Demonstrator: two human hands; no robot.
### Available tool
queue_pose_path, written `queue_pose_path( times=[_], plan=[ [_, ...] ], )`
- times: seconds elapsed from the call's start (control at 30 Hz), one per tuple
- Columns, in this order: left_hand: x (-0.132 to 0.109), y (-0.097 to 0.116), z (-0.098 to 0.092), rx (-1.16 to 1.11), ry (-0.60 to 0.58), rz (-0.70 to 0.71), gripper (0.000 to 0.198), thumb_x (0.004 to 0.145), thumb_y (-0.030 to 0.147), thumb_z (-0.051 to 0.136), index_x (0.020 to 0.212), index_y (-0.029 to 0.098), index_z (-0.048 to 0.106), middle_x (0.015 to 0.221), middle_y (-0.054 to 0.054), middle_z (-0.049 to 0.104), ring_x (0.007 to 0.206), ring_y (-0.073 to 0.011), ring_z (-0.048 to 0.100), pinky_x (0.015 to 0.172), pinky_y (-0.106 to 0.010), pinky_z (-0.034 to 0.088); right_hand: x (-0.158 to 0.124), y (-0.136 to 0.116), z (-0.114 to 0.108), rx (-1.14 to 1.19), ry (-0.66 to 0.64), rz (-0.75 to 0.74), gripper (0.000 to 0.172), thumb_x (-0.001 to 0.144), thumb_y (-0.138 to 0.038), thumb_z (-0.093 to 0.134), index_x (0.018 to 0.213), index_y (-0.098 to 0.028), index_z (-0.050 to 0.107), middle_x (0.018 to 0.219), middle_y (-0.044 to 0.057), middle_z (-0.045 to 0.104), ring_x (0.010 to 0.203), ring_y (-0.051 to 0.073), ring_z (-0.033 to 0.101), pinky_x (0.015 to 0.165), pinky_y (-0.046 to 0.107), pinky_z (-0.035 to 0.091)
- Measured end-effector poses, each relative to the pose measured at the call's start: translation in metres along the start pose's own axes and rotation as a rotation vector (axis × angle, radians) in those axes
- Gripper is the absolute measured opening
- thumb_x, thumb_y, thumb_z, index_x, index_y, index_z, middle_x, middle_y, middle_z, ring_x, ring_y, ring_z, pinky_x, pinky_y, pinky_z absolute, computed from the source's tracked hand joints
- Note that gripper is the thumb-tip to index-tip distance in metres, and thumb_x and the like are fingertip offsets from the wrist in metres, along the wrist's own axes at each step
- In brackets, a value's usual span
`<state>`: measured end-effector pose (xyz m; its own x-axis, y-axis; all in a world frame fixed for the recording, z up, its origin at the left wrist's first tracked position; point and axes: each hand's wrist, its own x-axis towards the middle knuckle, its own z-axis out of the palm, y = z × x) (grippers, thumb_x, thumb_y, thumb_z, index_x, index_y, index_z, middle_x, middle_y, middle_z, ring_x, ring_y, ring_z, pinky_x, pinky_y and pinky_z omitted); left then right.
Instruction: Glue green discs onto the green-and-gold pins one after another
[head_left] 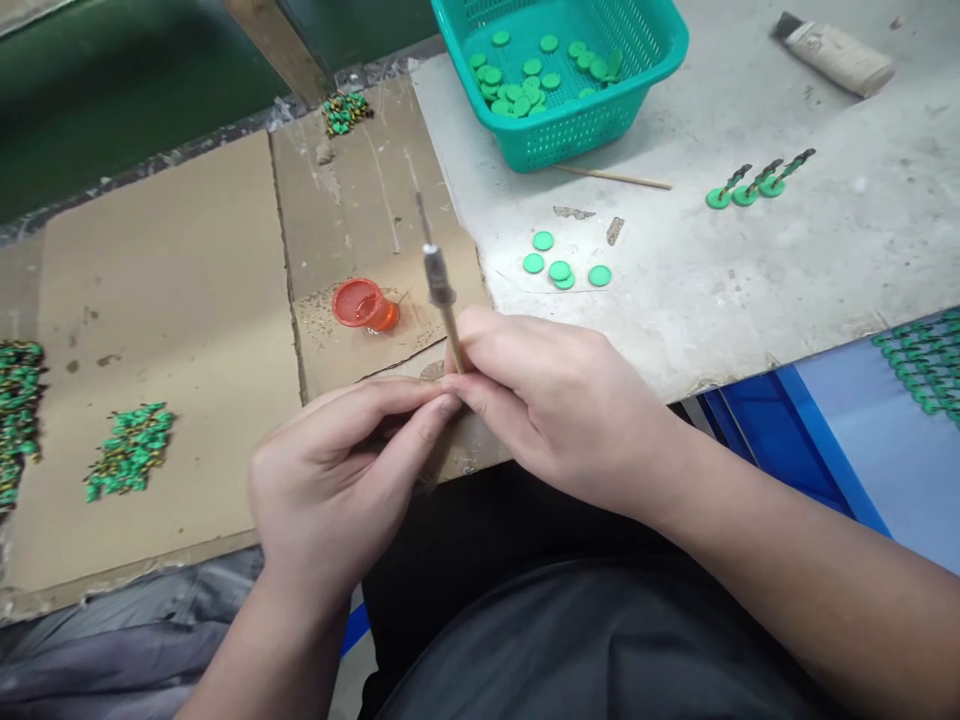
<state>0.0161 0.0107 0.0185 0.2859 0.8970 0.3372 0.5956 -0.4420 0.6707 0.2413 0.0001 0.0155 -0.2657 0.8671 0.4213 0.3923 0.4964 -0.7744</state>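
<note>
"What's in hand?"

"A slender tool (pixel 438 280) with a wooden shaft, a dark metal collar and a thin needle-like end. It stands out from where the fingertips meet, just above the near edge of the surface (pixel 660 270), and points to twelve o'clock. Count that meeting point as the middle of the dial."

"And the fingers?"

"On the right hand (pixel 577 400), thumb and forefinger pinch the shaft. On the left hand (pixel 337 465), thumb and forefinger press together at the shaft's lower end; I can't tell what, if anything, lies between them."

"What's near?"

"An orange cup (pixel 358 300) at ten o'clock, on cardboard (pixel 172 290). Loose green discs (pixel 599 275) lie between one and two, two of them overlapping."

"Farther off?"

"A teal basket (pixel 577 138) at one, with more green discs inside, and a thin stick (pixel 630 180) beside its base. At two, three green discs with dark stems (pixel 744 194) stand in a row. A small heap of green and yellow pieces (pixel 135 450) sits at nine, another heap (pixel 346 113) at eleven."
</note>
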Motion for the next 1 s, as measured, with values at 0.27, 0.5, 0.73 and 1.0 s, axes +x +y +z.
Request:
queue_pose_path(
  times=[0.27,0.5,0.73,1.0],
  plan=[
    [0.0006,0.0018,-0.0016,0.009,-0.03,-0.019,0.009,0.107,0.031,0.087,0.108,0.038,0.092,0.104,0.007,0.091,0.091,-0.0144,0.084,0.085,-0.026,0.067,0.0017,0.0003,0.005,-0.007,0.03,0.001,0.019,0.12,-0.012,0.054,0.107,-0.025,0.061,0.098,-0.001,0.073,0.088,0.018,0.07,0.081,0.03,0.054],
    [0.0017,0.0037,-0.0036,0.046,-0.027,-0.004,0.008,0.11,0.031,0.083,0.109,0.033,0.091,0.109,0.004,0.091,0.098,-0.0165,0.086,0.087,-0.027,0.068,-0.0033,0.0029,0.002,0.117,0.217,0.18,0.013,0.118,-0.022,0.064,0.108,-0.027,0.06,0.097,-0.001,0.073,0.087,0.019,0.075,0.081,0.032,0.063],
    [0.0004,0.0002,-0.0045,0.046,-0.046,0.141,0.015,0.11,0.021,0.084,0.117,0.033,0.089,0.114,0.007,0.092,0.107,-0.0133,0.086,0.102,-0.026,0.067,0.0008,0.0057,0.0011,0.005,0.084,0.053,0.018,0.119,-0.018,0.06,0.103,-0.025,0.061,0.096,-0.002,0.072,0.089,0.018,0.073,0.083,0.031,0.057],
    [-0.0017,-0.0003,-0.0046,0.054,-0.05,0.113,0.023,0.109,0.021,0.083,0.119,0.04,0.09,0.117,0.009,0.092,0.109,-0.0173,0.088,0.102,-0.031,0.071,0.0025,0.0069,0.0035,-0.022,0.046,0.038,0.02,0.122,-0.019,0.057,0.103,-0.025,0.059,0.102,-0.002,0.072,0.091,0.017,0.072,0.086,0.029,0.057]
  ],
)
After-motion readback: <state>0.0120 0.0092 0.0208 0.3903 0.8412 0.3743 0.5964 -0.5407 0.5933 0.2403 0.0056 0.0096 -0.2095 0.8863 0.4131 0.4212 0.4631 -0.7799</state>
